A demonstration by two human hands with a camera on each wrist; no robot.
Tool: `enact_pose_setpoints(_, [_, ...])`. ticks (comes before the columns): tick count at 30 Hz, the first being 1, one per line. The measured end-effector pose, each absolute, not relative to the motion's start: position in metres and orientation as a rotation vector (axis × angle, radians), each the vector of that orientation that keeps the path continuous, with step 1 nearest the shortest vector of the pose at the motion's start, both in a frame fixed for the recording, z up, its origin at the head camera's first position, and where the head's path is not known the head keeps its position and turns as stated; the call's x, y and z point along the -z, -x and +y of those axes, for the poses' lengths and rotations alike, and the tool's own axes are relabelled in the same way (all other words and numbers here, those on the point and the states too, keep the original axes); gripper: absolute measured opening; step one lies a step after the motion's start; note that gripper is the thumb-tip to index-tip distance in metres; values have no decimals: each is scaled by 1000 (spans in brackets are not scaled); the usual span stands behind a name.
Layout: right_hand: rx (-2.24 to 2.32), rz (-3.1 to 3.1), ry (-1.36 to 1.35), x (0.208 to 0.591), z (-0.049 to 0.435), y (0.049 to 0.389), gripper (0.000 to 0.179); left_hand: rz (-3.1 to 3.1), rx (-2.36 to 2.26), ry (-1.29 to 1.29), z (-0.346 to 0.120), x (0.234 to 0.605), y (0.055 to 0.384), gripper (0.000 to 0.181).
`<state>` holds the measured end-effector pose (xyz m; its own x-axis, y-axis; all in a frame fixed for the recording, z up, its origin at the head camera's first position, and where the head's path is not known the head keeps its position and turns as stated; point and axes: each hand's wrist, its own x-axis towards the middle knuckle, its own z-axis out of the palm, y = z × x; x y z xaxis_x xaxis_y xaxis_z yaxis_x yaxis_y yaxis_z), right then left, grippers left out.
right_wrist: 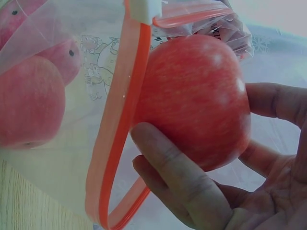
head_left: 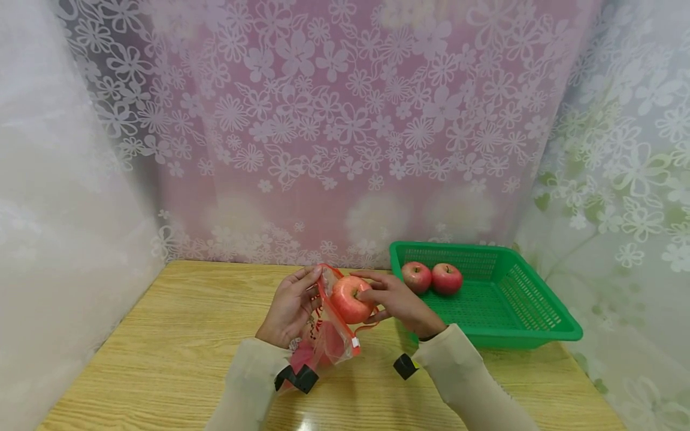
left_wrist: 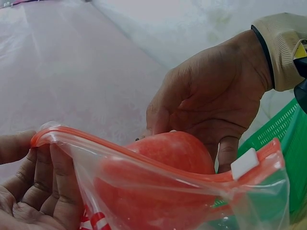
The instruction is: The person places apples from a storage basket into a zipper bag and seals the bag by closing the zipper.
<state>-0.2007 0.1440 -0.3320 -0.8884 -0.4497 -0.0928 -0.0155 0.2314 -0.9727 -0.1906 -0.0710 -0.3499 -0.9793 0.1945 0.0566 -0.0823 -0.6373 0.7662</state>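
Note:
A red apple (head_left: pixel 351 299) sits at the mouth of a clear zip bag (left_wrist: pixel 249 206) with a red zip strip and a white slider. My right hand (head_left: pixel 398 300) grips this apple, fingers and thumb spread around it in the right wrist view. With thumb and fingers my left hand (head_left: pixel 289 306) pinches the bag's rim at the far corner from the slider. Several other apples (right_wrist: pixel 31 103) lie inside the bag, seen through its printed plastic. In the left wrist view the lower part of the held apple shows through the bag wall.
At the right of the wooden table (head_left: pixel 188 335) stands a green plastic basket (head_left: pixel 539 299) with two red apples (head_left: pixel 447 279) in its far left corner. A pink floral curtain (head_left: pixel 323 149) hangs behind the table, with pale sheets at both sides.

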Motion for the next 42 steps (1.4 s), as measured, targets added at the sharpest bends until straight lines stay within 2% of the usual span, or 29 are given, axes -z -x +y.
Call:
enact_pose_setpoints(25, [1771,2228,353,327,161,202,41,1240,-2696,-258,-70,345,191,24])
enact_pose_setpoints(42, [1712,2300,355,329,175,201,42,1243,-2702,-245,-71,346,190,20])
